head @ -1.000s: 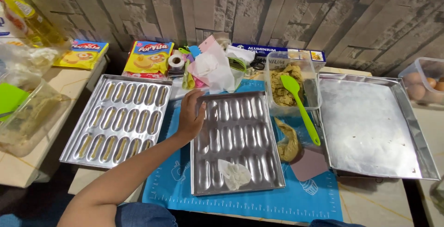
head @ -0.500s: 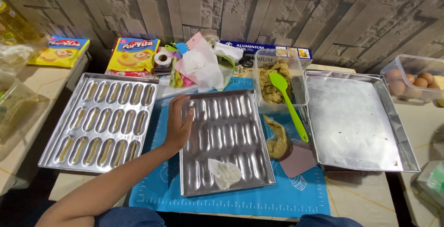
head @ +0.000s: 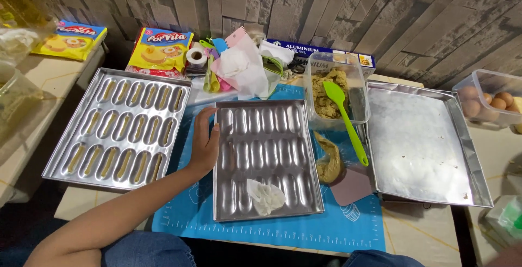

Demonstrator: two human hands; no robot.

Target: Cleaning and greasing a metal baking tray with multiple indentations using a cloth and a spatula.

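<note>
Fingers of the left hand (head: 204, 146) lie flat and loosely spread on the nine o'clock rim of the finger-mould tray (head: 265, 158), centred on the blue mat (head: 348, 229); press evenly so it cannot slide.

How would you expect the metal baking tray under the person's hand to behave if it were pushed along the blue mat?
The baking tray looks like thin stiff metal, so it would probably move as one piece and feel light. The blue mat may grip it somewhat. The crumpled paper lying loose in it could shift. The left hand rests on its edge.
</note>
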